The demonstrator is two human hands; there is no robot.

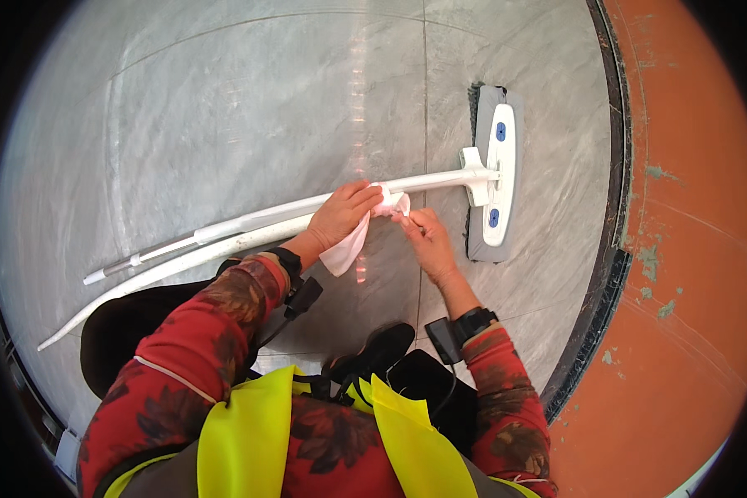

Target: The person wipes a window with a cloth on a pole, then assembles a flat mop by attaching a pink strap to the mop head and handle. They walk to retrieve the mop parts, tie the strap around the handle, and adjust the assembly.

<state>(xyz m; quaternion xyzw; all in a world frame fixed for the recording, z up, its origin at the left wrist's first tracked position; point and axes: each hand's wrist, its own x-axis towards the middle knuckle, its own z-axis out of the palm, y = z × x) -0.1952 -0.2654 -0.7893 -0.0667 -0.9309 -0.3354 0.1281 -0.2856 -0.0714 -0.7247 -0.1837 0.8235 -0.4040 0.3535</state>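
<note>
Hands, left (340,214) and right (426,241), both gripping white cloth (350,245) against mop handle (427,180).

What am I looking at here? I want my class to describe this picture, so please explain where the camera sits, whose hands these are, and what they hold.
The one picture comes from a wide-angle camera worn on a person's head, looking down, so straight edges bend.

The arms in red patterned sleeves are the wearer's own. A flat mop lies on the grey tiled floor, its white handle running left. The left hand presses a white cloth around the handle; the right hand pinches the cloth's other end. An orange wall stands to the right.
</note>
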